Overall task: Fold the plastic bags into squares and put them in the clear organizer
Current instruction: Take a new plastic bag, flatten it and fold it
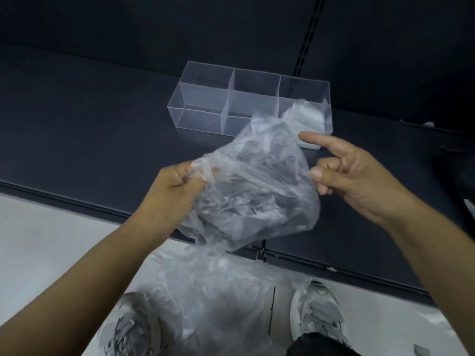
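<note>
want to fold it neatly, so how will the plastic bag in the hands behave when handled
Probably very floppy: the plastic bag sags and crumples between the left hand and right hand. Likely light, since a fingertip pinch holds it. Its glossy film may slip.

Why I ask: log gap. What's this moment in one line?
stage: folding not begun | left hand: grips bag | right hand: pinches bag | organizer: one folded bag, near right compartment | floor: loose bags

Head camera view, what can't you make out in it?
All in the head view:
- Organizer: front wall partly hidden behind the held bag and right hand.
- Folded bags inside: clear layers blend, count unclear.
- Floor pile: blurred, covers one shoe.
- Left hand: fingertips hidden in bag.
</note>
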A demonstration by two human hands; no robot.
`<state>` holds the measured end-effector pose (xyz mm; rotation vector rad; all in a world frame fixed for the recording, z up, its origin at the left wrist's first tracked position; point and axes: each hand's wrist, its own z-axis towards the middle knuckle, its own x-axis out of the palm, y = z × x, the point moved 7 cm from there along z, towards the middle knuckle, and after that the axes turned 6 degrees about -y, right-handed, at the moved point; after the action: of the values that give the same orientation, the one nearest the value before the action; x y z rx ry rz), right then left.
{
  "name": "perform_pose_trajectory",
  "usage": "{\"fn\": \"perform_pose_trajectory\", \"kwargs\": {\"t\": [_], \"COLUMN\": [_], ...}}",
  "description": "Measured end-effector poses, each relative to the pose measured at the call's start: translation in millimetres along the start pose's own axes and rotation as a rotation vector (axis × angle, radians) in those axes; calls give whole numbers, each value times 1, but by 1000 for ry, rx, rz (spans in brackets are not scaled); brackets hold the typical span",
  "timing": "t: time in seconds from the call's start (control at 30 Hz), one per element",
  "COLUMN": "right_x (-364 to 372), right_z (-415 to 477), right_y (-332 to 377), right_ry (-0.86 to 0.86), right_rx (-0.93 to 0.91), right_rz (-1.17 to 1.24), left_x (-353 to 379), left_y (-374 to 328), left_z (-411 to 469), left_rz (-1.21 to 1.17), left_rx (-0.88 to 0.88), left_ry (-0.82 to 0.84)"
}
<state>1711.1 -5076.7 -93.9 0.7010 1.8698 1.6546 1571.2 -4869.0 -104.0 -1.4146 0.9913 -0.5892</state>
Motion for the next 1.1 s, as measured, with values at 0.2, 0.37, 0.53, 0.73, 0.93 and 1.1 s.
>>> {"fn": "perform_pose_trajectory", "kwargs": {"t": [0.2,0.37,0.53,0.73,0.93,1.1], "right_x": [10,31,19,0,-13,-6], "right_z": [7,1,-3,-5,-11,5], "right_y": [13,15,0,-1,2,14], "right_ry": [77,333,71,-239,-573,-416], "right_rx": [93,100,134,104,50,0], "right_rz": [-36,-181,56,144,161,-75], "left_x": [27,31,24,12,14,-21], "left_y": [-6,-7,1,28,44,42], "left_z": [-15,-18,-12,-5,-10,7], "left_rz": [39,-82,-455,-674,-572,-113], "left_rx": [-36,-68,-194,-435,-535,-433], "left_ry": [418,517,309,134,64,-236]}}
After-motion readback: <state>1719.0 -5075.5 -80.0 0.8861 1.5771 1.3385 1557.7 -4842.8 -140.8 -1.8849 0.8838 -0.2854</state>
